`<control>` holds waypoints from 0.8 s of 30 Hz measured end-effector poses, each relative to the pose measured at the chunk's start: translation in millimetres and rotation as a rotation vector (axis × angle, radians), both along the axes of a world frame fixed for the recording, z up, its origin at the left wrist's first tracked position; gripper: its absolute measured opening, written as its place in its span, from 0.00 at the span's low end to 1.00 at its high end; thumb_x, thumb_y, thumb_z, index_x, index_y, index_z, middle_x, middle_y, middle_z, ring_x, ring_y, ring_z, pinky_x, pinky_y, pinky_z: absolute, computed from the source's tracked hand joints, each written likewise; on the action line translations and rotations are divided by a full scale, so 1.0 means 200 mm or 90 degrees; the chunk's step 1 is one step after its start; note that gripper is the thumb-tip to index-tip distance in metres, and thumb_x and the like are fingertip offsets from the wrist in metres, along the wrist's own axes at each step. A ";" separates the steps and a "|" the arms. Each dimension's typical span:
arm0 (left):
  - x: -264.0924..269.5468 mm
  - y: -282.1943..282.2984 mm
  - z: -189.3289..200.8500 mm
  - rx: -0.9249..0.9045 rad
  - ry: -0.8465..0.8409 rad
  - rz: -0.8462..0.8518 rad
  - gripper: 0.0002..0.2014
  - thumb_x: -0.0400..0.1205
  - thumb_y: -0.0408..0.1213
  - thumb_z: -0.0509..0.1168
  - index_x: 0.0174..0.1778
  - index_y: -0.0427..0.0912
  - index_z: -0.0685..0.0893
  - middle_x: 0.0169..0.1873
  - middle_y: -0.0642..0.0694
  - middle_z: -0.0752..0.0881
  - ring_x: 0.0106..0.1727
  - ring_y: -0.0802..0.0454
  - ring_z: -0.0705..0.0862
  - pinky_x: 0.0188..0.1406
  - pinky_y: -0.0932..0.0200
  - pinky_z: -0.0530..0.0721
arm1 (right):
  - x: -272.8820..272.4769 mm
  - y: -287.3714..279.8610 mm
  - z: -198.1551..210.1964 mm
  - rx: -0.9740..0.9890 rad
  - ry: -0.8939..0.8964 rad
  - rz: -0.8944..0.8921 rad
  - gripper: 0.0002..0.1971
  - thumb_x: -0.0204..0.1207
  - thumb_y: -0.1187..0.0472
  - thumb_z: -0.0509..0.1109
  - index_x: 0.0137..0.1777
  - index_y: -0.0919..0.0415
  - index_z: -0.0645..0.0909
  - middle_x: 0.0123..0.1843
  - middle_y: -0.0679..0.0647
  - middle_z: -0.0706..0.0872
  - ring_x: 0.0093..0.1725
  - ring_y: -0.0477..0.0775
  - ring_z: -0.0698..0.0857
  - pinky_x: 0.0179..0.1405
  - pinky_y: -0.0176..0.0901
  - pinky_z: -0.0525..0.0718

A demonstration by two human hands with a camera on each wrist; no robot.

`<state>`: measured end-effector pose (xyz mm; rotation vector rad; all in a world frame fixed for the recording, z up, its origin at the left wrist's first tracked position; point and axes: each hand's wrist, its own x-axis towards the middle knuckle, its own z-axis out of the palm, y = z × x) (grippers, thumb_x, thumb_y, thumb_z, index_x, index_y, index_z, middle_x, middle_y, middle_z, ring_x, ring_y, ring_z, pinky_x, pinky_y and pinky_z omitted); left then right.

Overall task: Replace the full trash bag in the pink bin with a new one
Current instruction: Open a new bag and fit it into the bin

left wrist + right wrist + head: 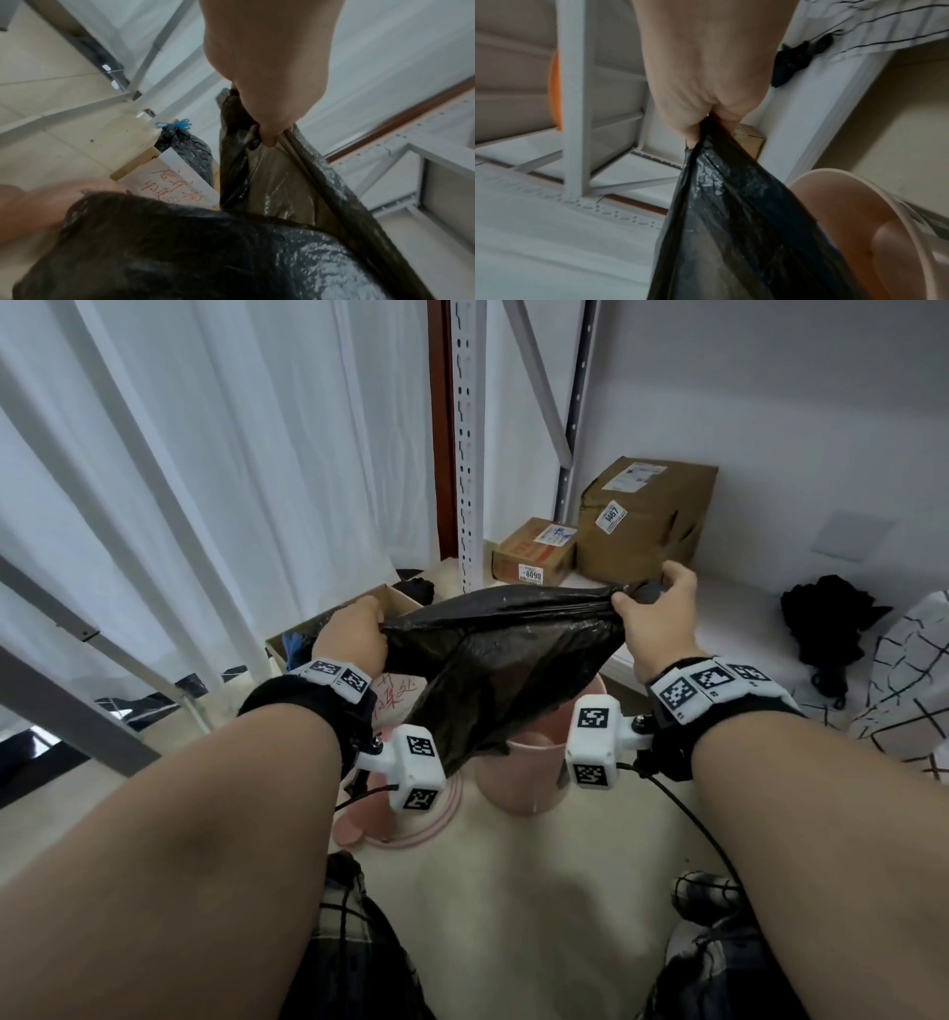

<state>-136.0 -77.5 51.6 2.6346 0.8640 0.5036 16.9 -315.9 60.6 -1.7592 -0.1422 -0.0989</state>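
Far left of the head view is taken up by white curtains (205, 469) and slanted grey frame bars. Just right of those, an open cardboard box (328, 629) can be seen on the floor, and in the left wrist view a tied-off full trash bag (185, 150) with a blue tie is sat inside it.

At centre-left, one top corner of the new trash bag (493, 660) is pinched by the left hand (354, 639), fingers curled round the plastic. The bag is stretched flat across the middle of the frame and held up in the air, its bottom end hanging down over the pink bin (524, 773), which is stood on the floor at lower centre. The bin's inside looks bare in the right wrist view. A pink lid (400, 819) is lying on the floor just left of the bin.

At centre-right, the bag's other corner is gripped by the right hand (657, 618), bunched up in the fingers.

Upper right, two taped cardboard parcels (642, 521) are parked on a low white shelf, and a heap of black fabric (827, 618) is further right.
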 end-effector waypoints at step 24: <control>0.13 0.02 -0.02 -0.181 -0.132 0.376 0.21 0.81 0.28 0.55 0.72 0.35 0.68 0.71 0.32 0.69 0.68 0.34 0.74 0.66 0.43 0.72 | 0.03 -0.03 0.02 -0.110 -0.128 -0.034 0.18 0.84 0.57 0.59 0.67 0.70 0.69 0.60 0.65 0.82 0.59 0.59 0.80 0.46 0.35 0.68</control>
